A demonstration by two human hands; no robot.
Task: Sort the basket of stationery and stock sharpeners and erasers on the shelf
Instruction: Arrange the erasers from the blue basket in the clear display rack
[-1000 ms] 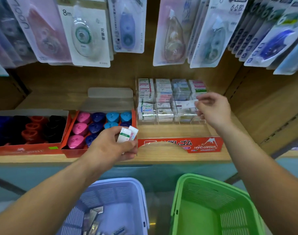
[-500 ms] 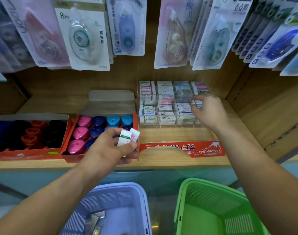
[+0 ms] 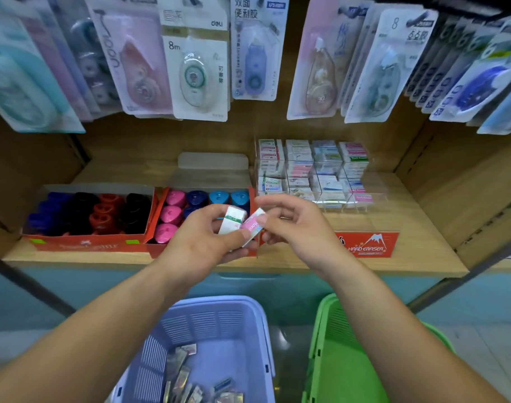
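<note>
The left hand [image 3: 201,245] has its grip curled round two erasers in front of the shelf [image 3: 393,205]. The green-banded eraser [image 3: 233,218] stands nearly upright. The pink eraser [image 3: 252,226] slants from lower left to upper right. The right hand [image 3: 300,228] pinches its upper end between thumb and forefinger. The left fingers hide both lower ends. Blur smears the clear eraser rack [image 3: 312,173], and the frame's bottom edge cuts off the lilac basket [image 3: 219,301].

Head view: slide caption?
Left hand holds green-banded eraser and pink eraser; right hand pinches the pink one at the shelf.
</note>
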